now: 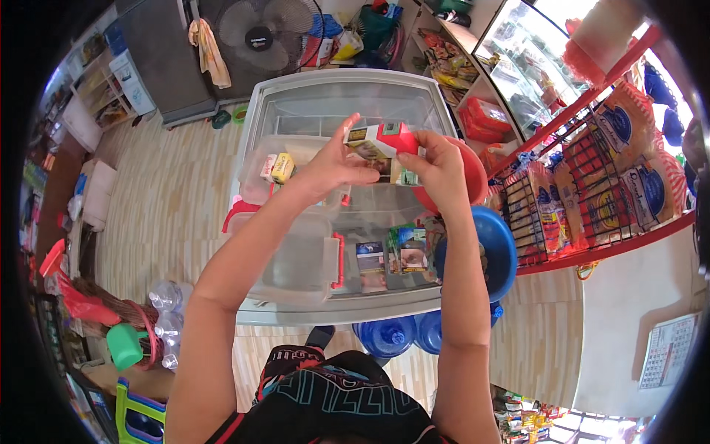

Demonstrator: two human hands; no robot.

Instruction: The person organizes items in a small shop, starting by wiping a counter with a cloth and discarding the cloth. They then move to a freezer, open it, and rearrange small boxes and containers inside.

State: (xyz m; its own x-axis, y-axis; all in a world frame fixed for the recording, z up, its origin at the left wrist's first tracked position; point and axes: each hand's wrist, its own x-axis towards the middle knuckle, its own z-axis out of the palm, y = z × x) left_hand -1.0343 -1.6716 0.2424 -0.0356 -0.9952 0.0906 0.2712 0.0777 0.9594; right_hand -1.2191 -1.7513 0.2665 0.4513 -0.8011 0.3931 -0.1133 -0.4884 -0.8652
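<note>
Both my hands are raised over a glass-topped chest with a pale frame. A red and white cigarette pack is between them. My right hand pinches its right end, with another small pack just below. My left hand has thumb and fingers spread around the left side of the packs. Further left, a white pack and a yellow pack stand in a clear plastic container. Nearer me, a dark pack and several green and blue packs lie on the glass.
A clear plastic lid or box with a red latch lies on the near left of the glass. A red basin and a blue basin adjoin the right edge. Bread racks stand farther right; blue water jugs are below.
</note>
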